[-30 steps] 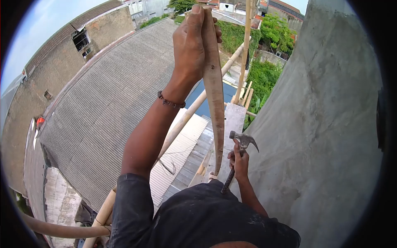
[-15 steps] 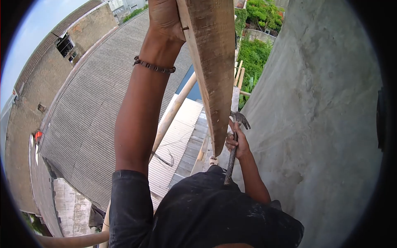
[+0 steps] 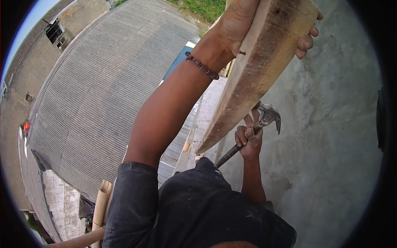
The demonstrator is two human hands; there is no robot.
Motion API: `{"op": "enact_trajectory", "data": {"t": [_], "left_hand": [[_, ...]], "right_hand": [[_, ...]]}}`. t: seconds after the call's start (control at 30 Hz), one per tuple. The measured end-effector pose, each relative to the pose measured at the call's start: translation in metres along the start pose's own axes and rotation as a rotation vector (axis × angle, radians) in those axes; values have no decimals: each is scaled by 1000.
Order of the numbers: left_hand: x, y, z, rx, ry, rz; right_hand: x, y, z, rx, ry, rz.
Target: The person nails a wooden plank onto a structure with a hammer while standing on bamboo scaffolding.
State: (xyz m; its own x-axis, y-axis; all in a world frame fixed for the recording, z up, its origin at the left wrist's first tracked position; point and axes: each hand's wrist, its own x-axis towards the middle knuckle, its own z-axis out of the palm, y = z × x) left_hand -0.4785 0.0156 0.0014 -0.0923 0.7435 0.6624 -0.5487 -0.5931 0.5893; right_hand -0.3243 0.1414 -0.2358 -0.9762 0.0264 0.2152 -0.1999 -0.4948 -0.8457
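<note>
My left hand (image 3: 240, 27), at the top of the view, is wrapped round a long wooden plank (image 3: 252, 78); its fingertips show on the plank's far side. A nail (image 3: 242, 52) sticks out of the plank's near edge, close to my wrist. The plank slants from upper right down toward my body. Below it, my right hand (image 3: 250, 140) grips a claw hammer (image 3: 231, 155) just under the head, claw pointing right. Part of the hammer's head is hidden behind the plank, and the lower handle end is out of sight behind my shirt.
A grey plastered wall (image 3: 326, 136) rises close on my right. Bamboo poles (image 3: 101, 202) stand at lower left. Far below on the left lies a corrugated roof (image 3: 103, 95), with a brick building (image 3: 25, 111) beyond it and grass (image 3: 206, 8) at the top.
The plank's upper end has swung right with my left hand, and it now leans more. The hammer has tilted, its head moving right and up with my right hand. The view has shifted.
</note>
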Motion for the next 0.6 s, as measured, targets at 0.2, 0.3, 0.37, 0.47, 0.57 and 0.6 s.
{"op": "enact_trajectory", "data": {"t": [0.2,0.3,0.37,0.47,0.57,0.6], "left_hand": [[30,-21,-29,301,-53,155],[21,-29,-9,515,155,244],[19,-30,-21,662,201,211],[6,-26,-60,959,328,250],[-39,-19,-113,1460,568,146],[-74,-9,-130,1672,677,13]], "right_hand": [[19,-5,-32,-175,131,-24],[35,-14,-47,-254,54,34],[45,-18,-55,-279,61,72],[63,-18,-69,-346,69,78],[70,-14,-87,-289,149,95],[74,-14,-96,-257,188,71]]}}
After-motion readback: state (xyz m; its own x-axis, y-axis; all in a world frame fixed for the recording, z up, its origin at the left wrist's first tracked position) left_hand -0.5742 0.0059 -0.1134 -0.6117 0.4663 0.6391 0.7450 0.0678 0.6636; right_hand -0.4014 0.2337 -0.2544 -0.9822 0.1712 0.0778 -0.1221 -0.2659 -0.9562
